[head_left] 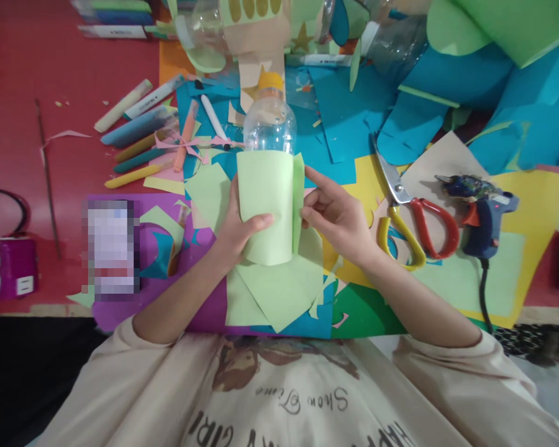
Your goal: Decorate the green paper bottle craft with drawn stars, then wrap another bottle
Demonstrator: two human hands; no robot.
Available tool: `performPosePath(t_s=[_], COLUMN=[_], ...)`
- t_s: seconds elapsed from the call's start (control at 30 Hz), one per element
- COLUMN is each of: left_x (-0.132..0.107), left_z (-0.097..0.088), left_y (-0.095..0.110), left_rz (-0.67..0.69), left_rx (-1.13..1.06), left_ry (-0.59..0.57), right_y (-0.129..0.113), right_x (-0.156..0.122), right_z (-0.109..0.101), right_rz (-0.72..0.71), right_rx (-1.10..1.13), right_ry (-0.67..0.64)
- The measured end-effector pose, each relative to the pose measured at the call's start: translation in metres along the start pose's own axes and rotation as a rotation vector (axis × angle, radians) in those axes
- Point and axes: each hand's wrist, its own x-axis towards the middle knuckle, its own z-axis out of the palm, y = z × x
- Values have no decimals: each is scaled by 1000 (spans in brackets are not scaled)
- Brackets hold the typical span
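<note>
A clear plastic bottle (269, 127) with an orange-yellow cap stands in front of me, its body wrapped in a light green paper sheet (266, 198). My left hand (239, 228) is closed round the left side of the wrapped bottle, thumb lying across the front of the paper. On the right, one edge of the sheet sticks out as a loose flap. My right hand (338, 217) has its fingers at this flap, thumb and fingers bent together on its edge and the index finger reaching up behind it. The bottle's lower part is hidden by the paper.
Red-and-yellow-handled scissors (403, 205) and a blue glue gun (487, 217) lie to the right. Several markers (140, 133) and a phone (114, 248) are on the left. Green paper pieces (279, 292) lie below the bottle. Blue sheets (340, 112) and other bottles (395, 49) are farther back.
</note>
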Motion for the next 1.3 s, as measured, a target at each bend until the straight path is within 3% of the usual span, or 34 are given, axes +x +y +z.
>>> performPosePath(t_s=[0.7,0.83,0.93,1.03,1.17,1.3], left_x=[1,5,7,9,16,21], left_z=[0,-7,-6,-1,4,11], left_y=[0,-2,-4,-5,-2,3], left_rz=[-116,-235,-297,-276,-203,-221], left_rx=[-151,-158,-191,-187,-176,-197], left_ry=[-73,-175,-213,-204,-215,-258], right_y=[-3,1,6,9,10,9], right_x=[-4,-4,-4,-4,-5,-5], right_z=[-2,-2,2,4,4,3], right_rz=[-105,-201,-249,-260,-293,-331], right_rx=[-68,-263,-428,-526,-588,-620], right_ry=[-43,101,41,-49,-52,-48])
